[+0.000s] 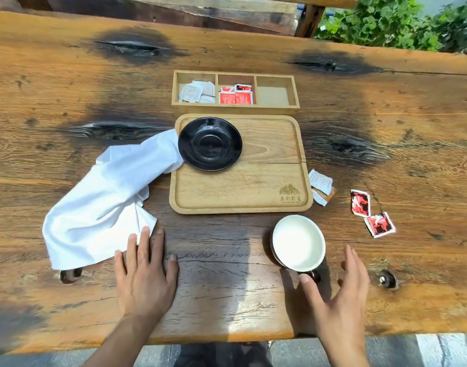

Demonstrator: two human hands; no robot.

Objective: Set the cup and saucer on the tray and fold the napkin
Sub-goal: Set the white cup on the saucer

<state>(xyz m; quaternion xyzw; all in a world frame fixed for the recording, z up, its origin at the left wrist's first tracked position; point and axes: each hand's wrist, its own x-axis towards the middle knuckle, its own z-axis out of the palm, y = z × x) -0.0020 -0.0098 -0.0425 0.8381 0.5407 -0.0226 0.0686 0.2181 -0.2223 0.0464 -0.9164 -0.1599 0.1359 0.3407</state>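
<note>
A black saucer (210, 143) sits on the upper left of the wooden tray (266, 181). A crumpled white napkin (102, 197) lies on the table left of the tray, one end tucked against the saucer. The cup (298, 242), white inside and dark outside, stands on the table just below the tray's right corner. My left hand (145, 274) rests flat on the table, fingertips touching the napkin's near corner. My right hand (338, 295) is spread apart beside the cup, thumb close to its dark handle, holding nothing.
A wooden three-part box (277, 107) behind the tray holds white and red sachets. Loose sachets lie right of the tray: a white one (320, 185) and two red ones (360, 203). The table's near edge (227, 337) runs below my hands.
</note>
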